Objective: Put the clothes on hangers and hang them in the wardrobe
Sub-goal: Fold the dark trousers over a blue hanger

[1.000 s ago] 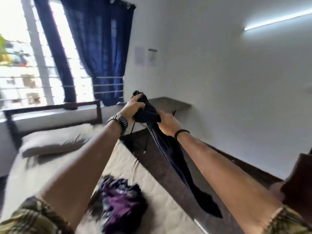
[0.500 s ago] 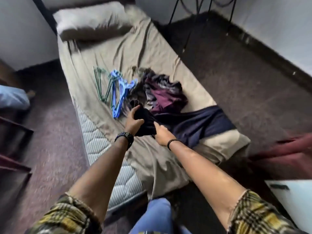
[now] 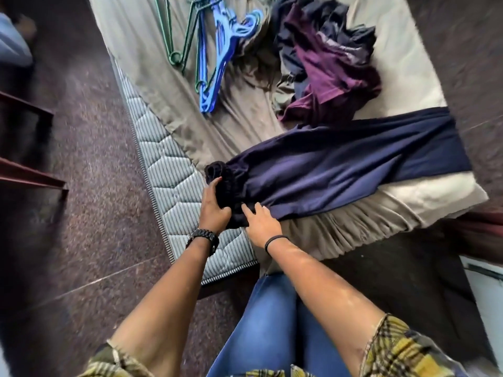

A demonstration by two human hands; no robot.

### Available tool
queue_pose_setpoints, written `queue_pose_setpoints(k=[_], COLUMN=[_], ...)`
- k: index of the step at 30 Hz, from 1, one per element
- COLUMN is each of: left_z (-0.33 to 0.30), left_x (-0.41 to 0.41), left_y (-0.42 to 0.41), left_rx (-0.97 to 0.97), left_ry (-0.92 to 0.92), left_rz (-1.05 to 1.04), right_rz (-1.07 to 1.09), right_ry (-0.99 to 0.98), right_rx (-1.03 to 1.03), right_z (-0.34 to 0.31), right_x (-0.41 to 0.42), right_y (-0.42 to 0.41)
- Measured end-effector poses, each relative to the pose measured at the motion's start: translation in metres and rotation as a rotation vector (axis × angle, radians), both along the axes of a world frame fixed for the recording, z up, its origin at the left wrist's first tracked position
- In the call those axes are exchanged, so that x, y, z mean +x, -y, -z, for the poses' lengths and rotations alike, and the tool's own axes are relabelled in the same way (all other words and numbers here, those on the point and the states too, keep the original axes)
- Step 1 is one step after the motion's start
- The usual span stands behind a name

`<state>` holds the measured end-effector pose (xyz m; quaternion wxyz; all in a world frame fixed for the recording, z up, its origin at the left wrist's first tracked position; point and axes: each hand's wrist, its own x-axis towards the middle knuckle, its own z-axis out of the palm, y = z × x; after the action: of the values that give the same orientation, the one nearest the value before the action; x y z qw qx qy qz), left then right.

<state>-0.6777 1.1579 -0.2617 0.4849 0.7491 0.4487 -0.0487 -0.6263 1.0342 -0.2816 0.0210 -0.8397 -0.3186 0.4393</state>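
At the near corner of the bed [image 3: 424, 197], navy trousers [image 3: 353, 164] laid flat across the beige sheet [image 3: 152, 53], legs running off to the right, gathered waistband at the left end. Left hand [image 3: 213, 204] curled round that bunched waistband, thumb on top, fingers tucked under the dark cloth. Right hand [image 3: 262, 221] just beside it, fingers spread and pressed flat on the lower edge of the fabric, gripping nothing. Black watch [image 3: 203, 236] on the left wrist, thin black band [image 3: 275, 240] on the right. Further up the sheet, a rumpled heap of clothes [image 3: 329, 61], maroon and dark pieces mixed, touching the trousers' upper edge. Left of the heap, blue hangers [image 3: 215, 63] and green hangers [image 3: 174, 42] lying loose together on the sheet, well apart from both hands. Quilted mattress [image 3: 168, 175] edge bare below the sheet. Speckled dark floor [image 3: 89, 186] all round, blue jeans [image 3: 269, 330] below.
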Motion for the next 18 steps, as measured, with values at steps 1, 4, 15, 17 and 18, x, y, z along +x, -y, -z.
queue_pose_setpoints(k=[1,4,15,17,18], left_z=[0.006,0.020,0.070,0.069,0.065], left_x=[0.000,0.001,-0.012,-0.007,-0.001], left_y=[0.000,-0.002,-0.031,-0.032,-0.030], left_rx=[-0.049,-0.223,-0.241,-0.155,-0.093], left_ry=[0.003,-0.013,-0.326,-0.455,-0.512], left_rz=[-0.087,-0.394,-0.349,-0.320,-0.286], right_rz=[-0.027,-0.101,-0.166,-0.175,-0.132], right_ry=[0.025,0.051,-0.181,-0.244,-0.280], right_rx=[-0.025,-0.081,0.010,0.029,0.068], right_z=[0.003,0.010,0.049,0.050,0.048], right_x=[0.001,0.004,0.008,0.019,0.026], right_y=[-0.001,-0.011,-0.030,-0.030,-0.031])
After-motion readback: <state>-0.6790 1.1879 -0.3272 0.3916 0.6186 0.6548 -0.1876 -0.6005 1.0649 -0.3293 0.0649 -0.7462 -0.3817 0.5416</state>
